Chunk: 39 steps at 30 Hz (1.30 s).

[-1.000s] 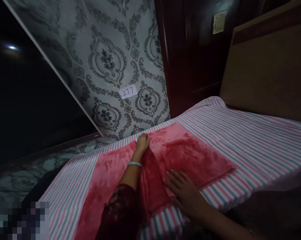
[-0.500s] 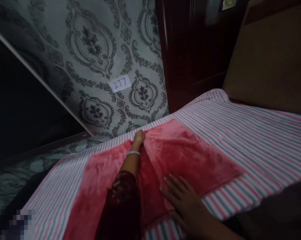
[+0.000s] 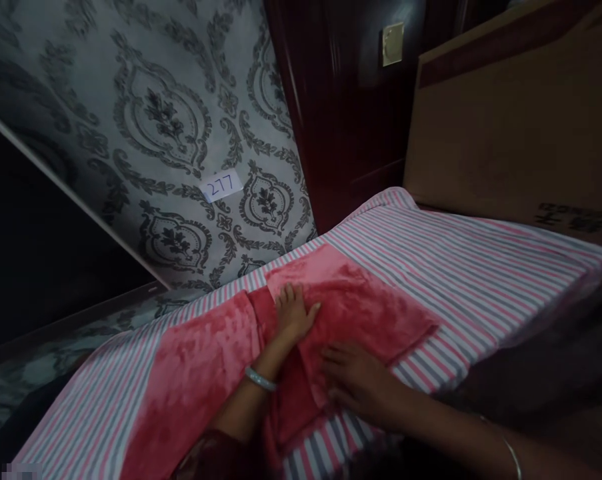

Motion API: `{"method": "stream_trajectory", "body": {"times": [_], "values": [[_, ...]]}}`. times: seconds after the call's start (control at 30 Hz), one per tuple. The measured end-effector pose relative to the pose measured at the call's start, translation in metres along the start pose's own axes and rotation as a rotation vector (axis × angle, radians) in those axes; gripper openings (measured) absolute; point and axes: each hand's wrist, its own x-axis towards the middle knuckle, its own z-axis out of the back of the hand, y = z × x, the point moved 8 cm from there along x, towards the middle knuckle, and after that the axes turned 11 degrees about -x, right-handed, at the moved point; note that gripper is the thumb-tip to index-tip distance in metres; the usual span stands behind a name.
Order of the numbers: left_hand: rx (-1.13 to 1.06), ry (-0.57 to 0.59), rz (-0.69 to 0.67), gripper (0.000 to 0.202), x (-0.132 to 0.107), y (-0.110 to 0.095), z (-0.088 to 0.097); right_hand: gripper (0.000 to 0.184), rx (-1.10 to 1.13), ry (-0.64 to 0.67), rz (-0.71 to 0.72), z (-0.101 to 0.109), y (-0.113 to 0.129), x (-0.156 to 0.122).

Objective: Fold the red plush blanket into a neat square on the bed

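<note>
A red plush cloth point(image 3: 375, 300) lies spread over a striped sheet, its right part folded inward and its left part reaching toward the bottom edge of the view. On the folded part, near the far edge, my left hand point(image 3: 293, 312) rests with fingers stretched and thumb apart, a bracelet on its wrist. Closer to me, my right hand point(image 3: 358, 380) lies flat on the near side of the same fold, fingers extended. Neither hand grips the cloth. A strip of darker red shows between the two parts.
The pink, grey and white striped sheet point(image 3: 461, 267) covers the surface. Behind it stand a patterned wall with a paper marked 277 point(image 3: 222, 185) and a dark red door point(image 3: 351, 100). A cardboard box point(image 3: 511, 133) is at right, a dark panel point(image 3: 45, 253) at left.
My left hand has let go of the cloth's far edge and come nearer, now flat on the fold. My right hand stays on the near side. The view has shifted right.
</note>
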Motion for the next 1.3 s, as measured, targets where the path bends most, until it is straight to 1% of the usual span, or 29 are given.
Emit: {"method": "stream_trajectory", "body": {"times": [0.07, 0.1, 0.17, 0.23, 0.27, 0.33, 0.37, 0.43, 0.53, 0.63, 0.7, 0.77, 0.83, 0.9, 0.97, 1.07, 1.13, 1.3], "values": [[0.042, 0.013, 0.019, 0.078, -0.010, 0.001, -0.005, 0.024, 0.001, -0.005, -0.024, 0.015, -0.012, 0.012], [0.058, 0.007, 0.013, 0.078, -0.013, 0.001, -0.005, 0.026, -0.029, -0.040, -0.057, 0.025, -0.024, 0.021], [0.074, -0.002, -0.002, 0.079, -0.015, 0.000, -0.004, 0.035, -0.168, -0.138, -0.093, 0.044, -0.053, 0.042], [0.070, 0.008, 0.004, 0.080, -0.014, 0.000, -0.004, 0.049, -0.324, -0.177, -0.144, 0.049, -0.088, 0.063], [0.063, 0.017, 0.009, 0.081, -0.014, 0.001, -0.005, 0.054, -0.387, -0.171, -0.169, 0.045, -0.106, 0.071], [0.049, 0.037, 0.023, 0.083, -0.014, 0.002, -0.006, 0.058, -0.475, -0.122, -0.184, 0.028, -0.135, 0.080], [0.041, 0.047, 0.028, 0.085, -0.014, 0.002, -0.007, 0.057, -0.501, -0.107, -0.185, 0.018, -0.147, 0.081], [0.023, 0.067, 0.037, 0.087, -0.014, 0.003, -0.009, 0.056, -0.533, -0.104, -0.184, 0.002, -0.161, 0.078], [0.000, 0.081, 0.043, 0.088, -0.014, 0.005, -0.011, 0.057, -0.549, -0.119, -0.187, -0.009, -0.169, 0.071], [-0.017, 0.073, 0.037, 0.090, -0.014, 0.007, -0.013, 0.058, -0.527, -0.070, -0.188, -0.009, -0.173, 0.077], [-0.022, 0.065, 0.034, 0.092, -0.014, 0.007, -0.013, 0.059, -0.510, -0.057, -0.204, 0.000, -0.175, 0.090], [-0.023, 0.058, 0.035, 0.094, -0.015, 0.007, -0.012, 0.060, -0.498, -0.063, -0.225, 0.009, -0.178, 0.109], [-0.025, 0.056, 0.034, 0.095, -0.016, 0.007, -0.011, 0.061, -0.490, -0.052, -0.247, 0.014, -0.182, 0.130], [-0.033, 0.062, 0.030, 0.095, -0.017, 0.005, -0.011, 0.062, -0.482, -0.015, -0.278, 0.010, -0.190, 0.145], [-0.046, 0.077, 0.033, 0.094, -0.018, 0.005, -0.012, 0.062, -0.469, 0.022, -0.314, 0.001, -0.202, 0.153], [-0.068, 0.107, 0.049, 0.094, -0.018, 0.005, -0.013, 0.063, -0.436, 0.049, -0.341, -0.015, -0.216, 0.154], [-0.081, 0.117, 0.055, 0.094, -0.018, 0.005, -0.014, 0.065, -0.411, 0.051, -0.343, -0.019, -0.221, 0.153], [-0.097, 0.107, 0.049, 0.093, -0.018, 0.006, -0.013, 0.065, -0.375, 0.072, -0.353, -0.015, -0.223, 0.153]]}}
